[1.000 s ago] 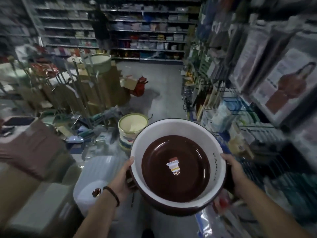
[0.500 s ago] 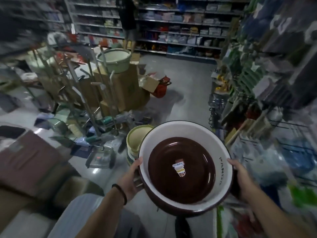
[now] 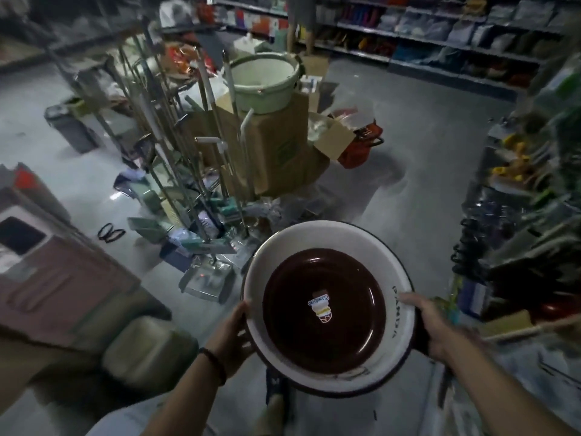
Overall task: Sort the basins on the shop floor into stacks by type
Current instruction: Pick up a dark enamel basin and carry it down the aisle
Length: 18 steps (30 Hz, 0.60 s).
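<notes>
The left hand [image 3: 231,336] and right hand [image 3: 432,327] are holding one brown basin [image 3: 323,309] up over the floor [image 3: 418,171]. Its sticker [image 3: 320,305] is too blurry to read. One green basin [image 3: 263,81] is sitting on boxes [image 3: 276,146].

A small sticker [image 3: 321,308] sits in the middle of the brown floor of the basin [image 3: 327,306], between the left hand [image 3: 234,336] and the right hand [image 3: 430,325] that grip its rim on opposite sides; it carries a short blue word on a white band, too blurred to spell out with certainty. On the basin's white inner wall, just inside the right hand's thumb, dark capital letters [image 3: 396,309] run along the curve and look like "PANDA", though the strokes are smeared. Far beyond the grip, the cardboard box [image 3: 276,152] bears a green printed mark that cannot be read.
</notes>
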Each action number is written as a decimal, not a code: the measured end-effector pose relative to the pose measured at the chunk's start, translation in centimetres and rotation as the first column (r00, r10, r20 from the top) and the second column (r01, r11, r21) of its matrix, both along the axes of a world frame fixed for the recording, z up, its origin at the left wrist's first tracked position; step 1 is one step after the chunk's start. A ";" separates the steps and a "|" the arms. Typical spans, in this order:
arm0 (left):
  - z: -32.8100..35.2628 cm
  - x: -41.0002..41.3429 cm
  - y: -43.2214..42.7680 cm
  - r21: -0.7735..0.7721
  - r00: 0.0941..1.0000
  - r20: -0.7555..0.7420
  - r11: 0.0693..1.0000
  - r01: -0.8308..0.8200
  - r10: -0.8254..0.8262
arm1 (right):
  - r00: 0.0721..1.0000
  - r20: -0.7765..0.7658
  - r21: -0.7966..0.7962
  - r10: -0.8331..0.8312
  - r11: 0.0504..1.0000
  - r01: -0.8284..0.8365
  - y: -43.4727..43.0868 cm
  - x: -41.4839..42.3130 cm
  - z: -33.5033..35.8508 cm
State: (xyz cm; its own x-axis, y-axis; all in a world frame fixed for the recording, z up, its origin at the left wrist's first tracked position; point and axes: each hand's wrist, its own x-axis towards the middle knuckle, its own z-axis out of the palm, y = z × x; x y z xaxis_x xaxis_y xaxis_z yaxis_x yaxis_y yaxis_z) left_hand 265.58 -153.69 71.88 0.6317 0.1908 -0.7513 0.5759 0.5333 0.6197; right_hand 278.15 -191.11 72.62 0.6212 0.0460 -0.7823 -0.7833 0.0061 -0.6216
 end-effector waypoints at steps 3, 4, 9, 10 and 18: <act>-3.5 5.6 3.3 -0.015 1.000 -0.017 1.000 -0.025 0.025 | 1.000 0.009 -0.053 0.024 0.998 -0.023 4.0 6.0 -1.5; -4.7 7.4 4.5 -0.024 0.999 -0.033 0.999 -0.027 0.026 | 1.000 0.000 -0.071 0.019 0.997 -0.019 5.2 7.8 -2.3; -10.9 15.5 8.6 -0.031 0.991 -0.127 0.999 -0.041 0.037 | 0.998 -0.059 -0.084 0.023 0.996 -0.028 9.8 16.4 -8.6; -12.1 16.9 9.1 -0.024 0.989 -0.136 0.998 -0.057 0.054 | 0.996 -0.077 -0.082 0.035 0.996 -0.041 10.5 17.9 -10.0; -24.7 24.8 11.9 0.059 0.954 -0.278 0.993 -0.104 0.116 | 0.982 -0.170 -0.054 0.086 0.994 -0.096 13.9 26.2 -23.0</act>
State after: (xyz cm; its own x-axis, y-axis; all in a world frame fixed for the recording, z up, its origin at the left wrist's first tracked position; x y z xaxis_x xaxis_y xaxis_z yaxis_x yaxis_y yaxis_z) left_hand 290.38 -141.84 47.18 0.3703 0.2838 -0.8845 0.6690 0.5791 0.4659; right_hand 304.35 -177.18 49.66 0.4766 0.0443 -0.8780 -0.8718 -0.1044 -0.4785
